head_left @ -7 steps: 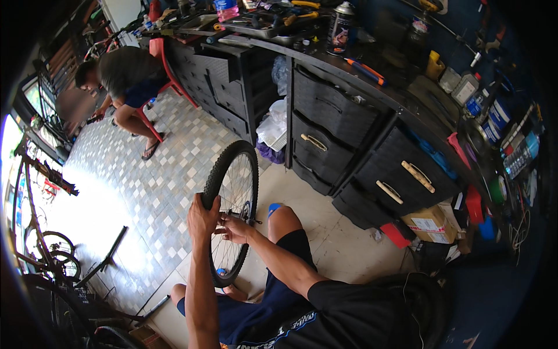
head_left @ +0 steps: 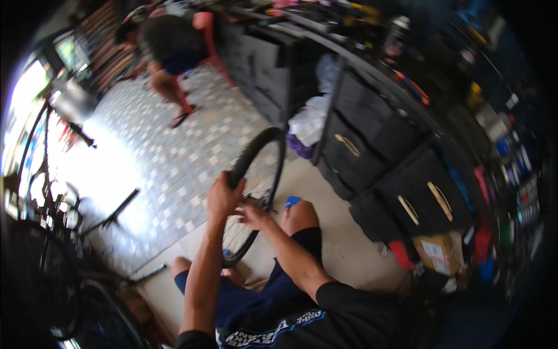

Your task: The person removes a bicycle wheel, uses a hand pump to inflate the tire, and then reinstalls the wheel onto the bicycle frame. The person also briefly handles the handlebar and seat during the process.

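A bicycle wheel point(head_left: 250, 152) with a black knobby tyre stands tilted in front of me, between my knees. My left hand point(head_left: 224, 196) is closed round the near-left side of the tyre. By the hub and spokes is my right hand point(head_left: 254, 214), its fingers bent toward the wheel's middle. Motion blurs those fingers, and whether they grip the axle or a spoke cannot be made out. The hub is partly hidden behind my hands.
Black drawer cabinets point(head_left: 372, 110) under a cluttered workbench line the right side. A cardboard box point(head_left: 437, 254) sits low by them. Farther off, a person point(head_left: 168, 43) bends forward on a red chair point(head_left: 216, 55). Bike parts and a frame point(head_left: 43, 168) stand at left.
The view has swung, so the surroundings sit farther right and are blurred. The wheel leans more to the right at its top, with both hands still at it.
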{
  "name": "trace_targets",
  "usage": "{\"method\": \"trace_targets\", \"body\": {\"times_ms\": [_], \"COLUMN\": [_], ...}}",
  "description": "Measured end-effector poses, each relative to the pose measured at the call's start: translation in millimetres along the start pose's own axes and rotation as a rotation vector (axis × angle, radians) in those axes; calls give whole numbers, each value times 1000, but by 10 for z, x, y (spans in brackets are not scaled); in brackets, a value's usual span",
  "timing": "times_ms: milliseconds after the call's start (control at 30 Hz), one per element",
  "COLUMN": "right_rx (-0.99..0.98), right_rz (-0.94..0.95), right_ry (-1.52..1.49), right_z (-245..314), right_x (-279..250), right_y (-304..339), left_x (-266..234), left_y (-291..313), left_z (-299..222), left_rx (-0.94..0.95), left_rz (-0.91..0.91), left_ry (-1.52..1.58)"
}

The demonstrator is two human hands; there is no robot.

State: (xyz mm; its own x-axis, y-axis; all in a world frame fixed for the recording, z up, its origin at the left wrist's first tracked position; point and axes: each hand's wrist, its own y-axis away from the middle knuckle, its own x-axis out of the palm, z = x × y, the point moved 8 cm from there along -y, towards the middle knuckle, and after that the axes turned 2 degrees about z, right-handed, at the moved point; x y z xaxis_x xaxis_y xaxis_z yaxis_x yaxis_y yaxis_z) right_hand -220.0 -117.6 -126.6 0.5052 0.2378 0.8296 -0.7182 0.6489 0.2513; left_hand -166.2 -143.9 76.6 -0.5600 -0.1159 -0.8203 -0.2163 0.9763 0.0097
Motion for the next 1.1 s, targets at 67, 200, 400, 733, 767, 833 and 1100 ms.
{"method": "trace_targets", "body": {"times_ms": [67, 200, 400, 733, 767, 833, 1100], "right_rx": [11, 32, -13, 11, 17, 47, 48], "right_rz": [-51, -183, 134, 145, 115, 55, 85], "right_ry": [4, 57, 9, 9, 24, 65, 92], "right_z": [-51, -1, 53, -5, -31, -80, -267], "right_x": [62, -220, -145, -4, -31, -62, -55], "right_y": [12, -114, -124, -50, -78, -84, -103], "left_x": [-49, -46, -121, -199, -205, -213, -277], "left_y": [34, -19, 116, 259, 277, 309, 503], "left_z": [139, 35, 43, 195, 175, 202, 368], "left_rx": [-9, 45, 78, 84, 83, 80, 95], "left_rz": [-24, -39, -58, -161, -169, -171, -228], "left_ry": [-31, 28, 98, 91, 83, 115, 126]}}
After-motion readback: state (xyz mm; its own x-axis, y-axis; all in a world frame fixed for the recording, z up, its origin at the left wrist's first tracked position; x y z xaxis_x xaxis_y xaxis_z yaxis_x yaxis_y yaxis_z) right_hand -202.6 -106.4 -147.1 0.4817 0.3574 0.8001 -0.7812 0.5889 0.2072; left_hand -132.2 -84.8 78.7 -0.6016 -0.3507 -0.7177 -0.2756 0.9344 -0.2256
